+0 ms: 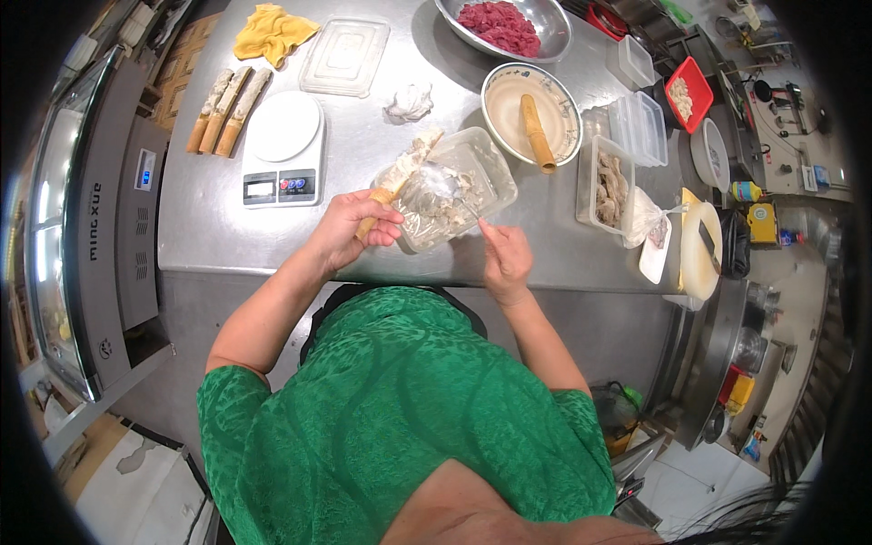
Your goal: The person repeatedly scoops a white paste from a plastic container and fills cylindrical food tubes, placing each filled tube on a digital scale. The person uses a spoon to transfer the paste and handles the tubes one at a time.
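Observation:
My left hand [360, 221] grips the lower end of a split bamboo piece [385, 193], whose upper part is covered with pale paste. My right hand [505, 255] holds a metal spoon [469, 206] by its handle. The spoon's bowl is among the greyish paste in a clear plastic container [505, 189], beneath and beside the bamboo. Several paste-covered bamboo pieces [235, 127] lie at the left of the table. Another bamboo piece [535, 133] rests in a patterned bowl [488, 112] of cloudy liquid, right of the container.
A kitchen scale [283, 150], plastic lid [345, 56], yellow cloth [272, 30] and crumpled white plastic [409, 103] lie on the steel table [368, 261]. A metal bowl [446, 24] of red meat stands behind. At right are a meat container [583, 184], a bag and a knife [710, 246].

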Demonstrator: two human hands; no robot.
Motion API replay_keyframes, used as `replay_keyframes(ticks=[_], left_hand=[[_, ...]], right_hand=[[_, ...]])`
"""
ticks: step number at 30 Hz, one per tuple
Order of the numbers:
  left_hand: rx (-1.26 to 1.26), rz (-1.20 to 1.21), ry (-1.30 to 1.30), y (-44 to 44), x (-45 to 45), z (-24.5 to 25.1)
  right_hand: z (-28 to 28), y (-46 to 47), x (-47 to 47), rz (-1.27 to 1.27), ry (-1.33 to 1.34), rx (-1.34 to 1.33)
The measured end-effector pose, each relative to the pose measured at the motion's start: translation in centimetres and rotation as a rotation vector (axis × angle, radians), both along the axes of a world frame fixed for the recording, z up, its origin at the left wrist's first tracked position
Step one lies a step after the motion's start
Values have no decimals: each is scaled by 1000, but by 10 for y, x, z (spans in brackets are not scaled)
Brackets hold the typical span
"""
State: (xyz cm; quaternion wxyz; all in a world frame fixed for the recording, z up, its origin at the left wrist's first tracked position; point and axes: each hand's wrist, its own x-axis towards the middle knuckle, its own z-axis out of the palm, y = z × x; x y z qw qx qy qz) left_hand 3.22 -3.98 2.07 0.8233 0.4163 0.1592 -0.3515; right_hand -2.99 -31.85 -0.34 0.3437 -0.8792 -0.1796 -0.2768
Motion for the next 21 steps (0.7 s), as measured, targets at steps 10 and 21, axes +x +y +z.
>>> replay_keyframes(ticks=[10,21], left_hand=[[36,-37,-27,2,0,-1],[175,-45,-119,6,-5,-12]], right_hand=[[-2,9,5,-22,81,111],[16,14,-1,-89,166,299]])
